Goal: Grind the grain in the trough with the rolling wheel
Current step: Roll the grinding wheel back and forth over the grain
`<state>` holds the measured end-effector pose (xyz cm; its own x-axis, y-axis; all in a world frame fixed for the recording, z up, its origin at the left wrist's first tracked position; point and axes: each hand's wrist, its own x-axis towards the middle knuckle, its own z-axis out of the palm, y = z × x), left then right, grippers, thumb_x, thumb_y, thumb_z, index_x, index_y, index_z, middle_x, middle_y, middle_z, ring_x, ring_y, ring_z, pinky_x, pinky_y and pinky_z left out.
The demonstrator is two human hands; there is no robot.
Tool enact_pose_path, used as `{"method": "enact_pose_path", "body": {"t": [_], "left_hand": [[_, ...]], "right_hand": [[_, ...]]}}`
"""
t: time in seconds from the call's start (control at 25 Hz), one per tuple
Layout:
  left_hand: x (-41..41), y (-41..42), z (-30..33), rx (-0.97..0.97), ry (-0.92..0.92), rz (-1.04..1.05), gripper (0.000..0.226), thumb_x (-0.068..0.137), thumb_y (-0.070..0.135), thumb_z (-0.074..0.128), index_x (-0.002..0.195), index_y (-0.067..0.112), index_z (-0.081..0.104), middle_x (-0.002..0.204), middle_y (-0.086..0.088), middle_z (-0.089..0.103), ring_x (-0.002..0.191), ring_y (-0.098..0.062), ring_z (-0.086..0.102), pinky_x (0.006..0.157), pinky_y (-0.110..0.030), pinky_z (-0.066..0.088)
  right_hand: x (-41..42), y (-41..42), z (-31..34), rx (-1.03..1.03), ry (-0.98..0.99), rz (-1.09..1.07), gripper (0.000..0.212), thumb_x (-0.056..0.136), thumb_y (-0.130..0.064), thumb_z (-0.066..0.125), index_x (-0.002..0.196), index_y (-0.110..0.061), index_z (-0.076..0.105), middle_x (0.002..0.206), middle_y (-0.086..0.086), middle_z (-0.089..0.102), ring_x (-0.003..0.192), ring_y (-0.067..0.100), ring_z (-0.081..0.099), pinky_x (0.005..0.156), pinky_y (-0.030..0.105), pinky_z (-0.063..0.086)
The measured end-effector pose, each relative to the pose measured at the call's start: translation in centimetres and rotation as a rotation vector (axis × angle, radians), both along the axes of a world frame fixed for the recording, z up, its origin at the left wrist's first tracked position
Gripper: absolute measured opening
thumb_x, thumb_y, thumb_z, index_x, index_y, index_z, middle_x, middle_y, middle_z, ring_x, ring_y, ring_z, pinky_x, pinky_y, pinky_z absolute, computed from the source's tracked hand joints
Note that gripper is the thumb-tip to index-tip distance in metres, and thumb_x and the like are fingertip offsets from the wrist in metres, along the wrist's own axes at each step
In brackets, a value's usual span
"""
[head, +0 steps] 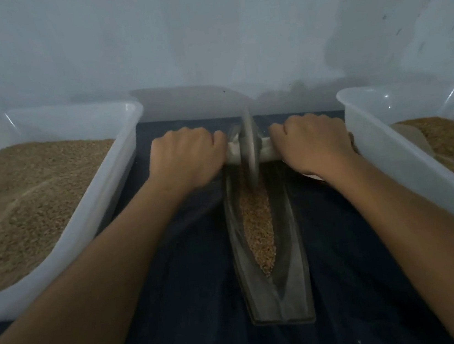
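While the left hand [186, 157] and right hand [312, 141] each clench one end of its pale axle, the grey metal rolling wheel [250, 147] stands at the far end of the long narrow metal trough [293, 249]; brown grain [257, 225] lies lengthwise toward the person

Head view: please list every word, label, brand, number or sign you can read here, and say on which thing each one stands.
None: no text can be read in this view.
The two plastic tubs, the trough, the wheel, the dark cloth and the wall show no writing.
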<state>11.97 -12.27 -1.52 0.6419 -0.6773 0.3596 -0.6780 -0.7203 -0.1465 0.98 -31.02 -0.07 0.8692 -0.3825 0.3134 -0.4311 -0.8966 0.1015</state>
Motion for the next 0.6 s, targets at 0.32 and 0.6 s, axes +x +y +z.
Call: {"method": "enact_pose_path", "body": {"t": [0.32, 0.6], "left_hand": [[-8.5, 6.6, -2.9, -0.257, -0.108, -0.17, 0.024, 0.112, 0.036, 0.026, 0.094, 0.028, 0.04, 0.084, 0.007, 0.038, 0.07, -0.016, 0.033, 0.071, -0.038, 0.029], [-3.4, 2.7, -1.7, -0.126, -0.144, -0.075, 0.027, 0.104, 0.032, 0.024, 0.083, 0.022, 0.039, 0.076, 0.003, 0.047, 0.065, -0.023, 0.042, 0.06, -0.04, 0.037]], "right_hand": [[-9.8, 4.5, -2.9, 0.016, -0.296, 0.214, 0.033, 0.108, -0.038, 0.019, 0.08, -0.031, 0.036, 0.073, -0.012, 0.039, 0.063, 0.013, 0.033, 0.061, 0.034, 0.025], [-4.4, 2.8, -2.4, -0.097, -0.244, 0.081, 0.049, 0.104, -0.042, 0.012, 0.071, -0.022, 0.043, 0.065, -0.005, 0.044, 0.057, 0.02, 0.042, 0.058, 0.033, 0.028]]}}
